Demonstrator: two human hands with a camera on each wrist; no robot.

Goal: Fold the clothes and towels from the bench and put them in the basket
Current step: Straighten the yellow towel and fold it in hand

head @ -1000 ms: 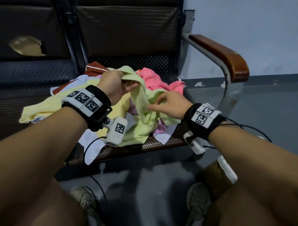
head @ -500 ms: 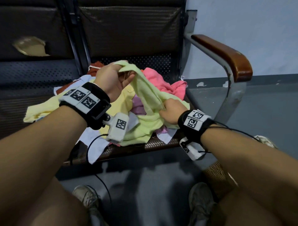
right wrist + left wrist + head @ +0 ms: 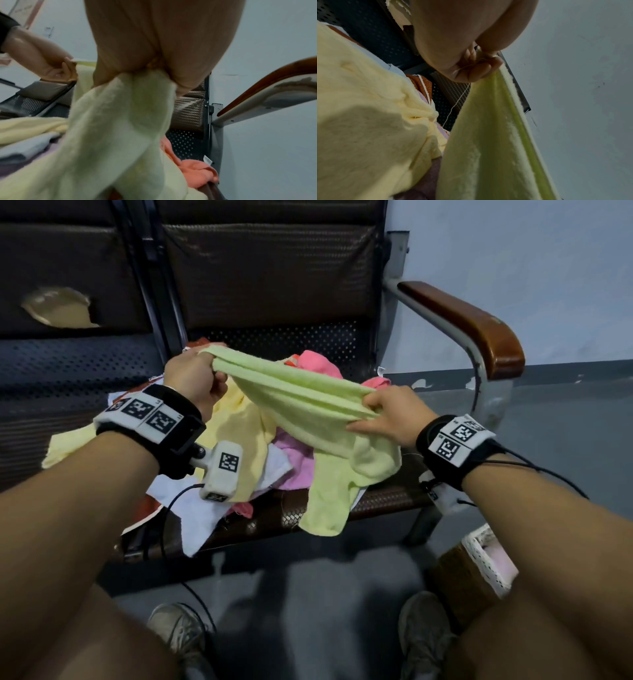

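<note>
A light green towel (image 3: 301, 402) is stretched between my two hands above the bench seat (image 3: 274, 515), its loose end hanging down over the front edge. My left hand (image 3: 198, 378) grips one bunched end at the upper left; my right hand (image 3: 383, 412) grips the other end lower right. In the left wrist view the left hand (image 3: 476, 70) pinches the green towel (image 3: 488, 142). In the right wrist view the right hand (image 3: 154, 65) grips the green towel (image 3: 120, 128). Under it lies a pile: a pale yellow cloth (image 3: 236, 436), a pink cloth (image 3: 294, 460), a coral-pink cloth (image 3: 318, 364) and a white cloth (image 3: 202, 515).
A wicker basket (image 3: 479, 570) with a white lace lining stands on the floor at the lower right, beside my right knee. The bench's wooden armrest (image 3: 479, 326) rises to the right of the pile. My shoes (image 3: 178, 628) are on the grey floor below.
My hands have moved apart and pulled the green towel taut between them; before, it hung slack and crumpled on the pile. The right hand has shifted right along the towel.
</note>
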